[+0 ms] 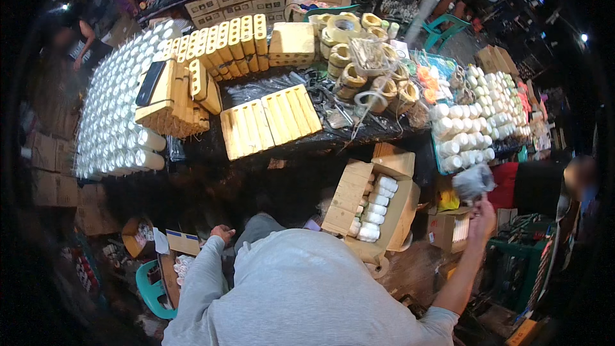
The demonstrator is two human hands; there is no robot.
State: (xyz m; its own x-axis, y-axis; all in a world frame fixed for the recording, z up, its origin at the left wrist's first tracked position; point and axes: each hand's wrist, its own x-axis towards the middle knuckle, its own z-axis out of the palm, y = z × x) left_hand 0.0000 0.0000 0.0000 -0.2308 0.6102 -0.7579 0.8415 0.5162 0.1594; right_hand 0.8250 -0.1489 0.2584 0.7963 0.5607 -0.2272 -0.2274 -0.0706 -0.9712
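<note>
Out to the right, my right hand is closed on a crumpled, greyish translucent plastic bag, held up beside rows of white cylinders. What the bag contains, if anything, cannot be made out. My left hand is low beside my leg with its fingers curled; anything inside them is hidden. An open cardboard box holding white cylinders stands in front of me, between my hands. Beyond it, two yellow grooved blocks lie flat on the black-covered table.
At left stand a dark phone on stacked yellow blocks and a mass of white cylinders. Large tape rolls pile up at centre right. A teal chair is lower left. A person in red is close by my right hand.
</note>
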